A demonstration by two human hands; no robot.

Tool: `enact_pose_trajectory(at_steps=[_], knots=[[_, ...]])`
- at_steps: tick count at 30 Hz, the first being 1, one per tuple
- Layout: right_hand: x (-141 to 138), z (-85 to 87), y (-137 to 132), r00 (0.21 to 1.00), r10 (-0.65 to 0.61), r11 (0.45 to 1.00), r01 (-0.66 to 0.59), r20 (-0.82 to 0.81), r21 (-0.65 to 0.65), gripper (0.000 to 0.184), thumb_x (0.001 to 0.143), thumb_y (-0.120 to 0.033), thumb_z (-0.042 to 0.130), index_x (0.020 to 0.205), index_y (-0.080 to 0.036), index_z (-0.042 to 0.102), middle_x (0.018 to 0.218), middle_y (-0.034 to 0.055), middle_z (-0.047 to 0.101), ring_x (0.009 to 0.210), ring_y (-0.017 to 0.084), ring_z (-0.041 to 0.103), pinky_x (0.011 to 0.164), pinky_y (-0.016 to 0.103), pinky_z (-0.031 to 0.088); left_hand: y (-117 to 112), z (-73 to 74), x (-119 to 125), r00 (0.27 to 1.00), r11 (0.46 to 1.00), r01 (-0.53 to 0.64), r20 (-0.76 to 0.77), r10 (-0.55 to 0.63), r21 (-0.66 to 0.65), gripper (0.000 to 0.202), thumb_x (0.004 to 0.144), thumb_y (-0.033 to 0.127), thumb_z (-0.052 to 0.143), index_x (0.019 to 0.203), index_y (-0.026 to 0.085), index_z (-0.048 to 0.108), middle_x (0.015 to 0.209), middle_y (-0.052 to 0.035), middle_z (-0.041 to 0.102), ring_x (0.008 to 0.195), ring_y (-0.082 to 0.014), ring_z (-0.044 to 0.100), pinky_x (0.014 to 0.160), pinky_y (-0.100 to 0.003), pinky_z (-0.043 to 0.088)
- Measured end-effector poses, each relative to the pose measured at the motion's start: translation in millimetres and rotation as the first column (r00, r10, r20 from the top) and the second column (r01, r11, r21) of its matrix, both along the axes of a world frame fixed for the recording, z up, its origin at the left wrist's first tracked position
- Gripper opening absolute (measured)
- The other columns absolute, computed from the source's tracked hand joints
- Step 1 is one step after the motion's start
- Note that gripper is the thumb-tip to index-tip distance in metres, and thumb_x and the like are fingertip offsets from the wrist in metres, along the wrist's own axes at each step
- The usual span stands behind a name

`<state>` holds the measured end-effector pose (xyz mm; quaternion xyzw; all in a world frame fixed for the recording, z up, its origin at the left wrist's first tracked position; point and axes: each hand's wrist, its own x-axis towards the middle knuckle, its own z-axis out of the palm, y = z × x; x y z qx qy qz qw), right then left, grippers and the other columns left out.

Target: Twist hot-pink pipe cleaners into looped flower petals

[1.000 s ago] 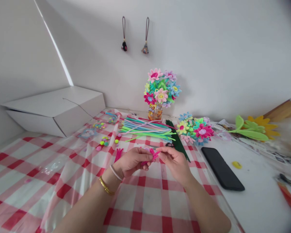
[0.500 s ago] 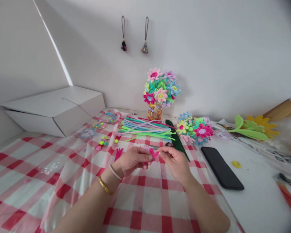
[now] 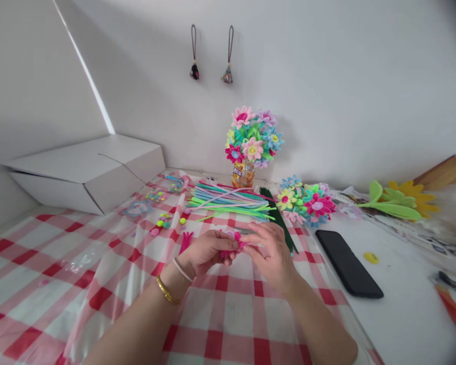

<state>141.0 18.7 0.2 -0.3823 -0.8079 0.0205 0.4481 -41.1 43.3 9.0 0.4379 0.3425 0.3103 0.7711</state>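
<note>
Over the middle of the table my left hand (image 3: 213,249) pinches a small deep-pink pipe-cleaner flower (image 3: 237,243) with a pale lilac centre. Part of the flower is hidden behind the thumb and fingers. My right hand (image 3: 272,254) meets it from the right, with thumb and forefinger around a pink petal and the other fingers raised. Just left of my left hand lies a bunch of deep-pink pipe cleaners (image 3: 186,242). Scissors (image 3: 245,231) lie behind the flower, largely covered by my right hand.
Many-coloured pipe cleaners (image 3: 231,202) lie behind my hands, beside dark green stems (image 3: 285,230). Pompoms (image 3: 162,221) dot the left side near a white box (image 3: 95,167). A flower-filled jar (image 3: 243,175) stands at the back. A bouquet (image 3: 307,203) and phone (image 3: 347,263) are right.
My right hand has turned and lifted its fingers, the thumb now lower beside the petals. My left hand keeps the flower in nearly the same place.
</note>
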Motion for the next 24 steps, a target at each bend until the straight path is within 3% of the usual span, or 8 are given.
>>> enact_pose_trajectory(at_steps=[4, 9, 14, 20, 24], knots=[[-1.7, 1.4, 1.4, 0.998, -0.005, 0.995, -0.001, 0.063, 0.096, 0.061, 0.081, -0.013, 0.056, 0.133, -0.030, 0.027, 0.085, 0.0005, 0.070, 0.100, 0.022, 0.057, 0.094, 0.046, 0.036, 0.1, -2.1, 1.1, 1.000, 1.000, 0.019, 0.011, -0.019, -0.012, 0.011, 0.066, 0.020, 0.066, 0.064, 0.009, 0.066, 0.054, -0.0028, 0.057, 0.049, -0.0090, 0.051, 0.050, -0.023, 0.037], [-1.9, -0.4, 2.1, 0.998, -0.038, 0.991, 0.030, 0.057, 0.129, 0.061, 0.081, -0.014, 0.056, 0.132, -0.029, 0.027, 0.077, -0.0003, 0.070, 0.091, 0.021, 0.060, 0.094, 0.045, 0.035, -0.2, -4.3, 1.6, 0.998, 0.999, 0.020, 0.055, -0.018, -0.042, 0.009, 0.065, 0.018, 0.065, 0.062, 0.010, 0.066, 0.052, -0.0028, 0.057, 0.048, -0.0090, 0.050, 0.048, -0.021, 0.038], [-2.3, -0.7, -0.3, 0.996, -0.067, 0.995, 0.062, 0.061, 0.073, 0.057, 0.081, -0.016, 0.056, 0.130, -0.027, 0.030, 0.077, 0.0006, 0.071, 0.086, 0.022, 0.062, 0.090, 0.044, 0.035, -1.6, -2.1, 3.2, 0.999, 1.000, 0.013, 0.045, -0.013, 0.000, 0.009, 0.064, 0.017, 0.065, 0.061, 0.009, 0.067, 0.050, -0.0037, 0.057, 0.046, -0.0100, 0.050, 0.045, -0.022, 0.038], [-2.1, 2.4, -4.9, 0.998, -0.051, 0.999, 0.051, 0.040, 0.005, 0.057, 0.080, -0.015, 0.056, 0.128, -0.026, 0.027, 0.079, 0.0001, 0.072, 0.095, 0.023, 0.060, 0.092, 0.046, 0.031, -2.9, -0.4, 4.9, 1.000, 0.998, 0.023, 0.015, -0.024, 0.055, 0.011, 0.063, 0.020, 0.065, 0.062, 0.009, 0.067, 0.052, -0.0039, 0.058, 0.047, -0.0111, 0.050, 0.045, -0.024, 0.037], [-2.6, 2.1, -6.7, 0.997, -0.075, 0.994, 0.077, 0.026, -0.084, 0.049, 0.079, -0.016, 0.055, 0.121, -0.024, 0.032, 0.079, 0.0016, 0.071, 0.090, 0.023, 0.061, 0.091, 0.047, 0.032, -4.0, -2.5, 7.2, 0.987, 0.973, 0.006, -0.159, 0.032, 0.232, 0.013, 0.066, 0.025, 0.064, 0.065, 0.012, 0.068, 0.053, -0.0033, 0.057, 0.048, -0.0121, 0.049, 0.050, -0.026, 0.037]])
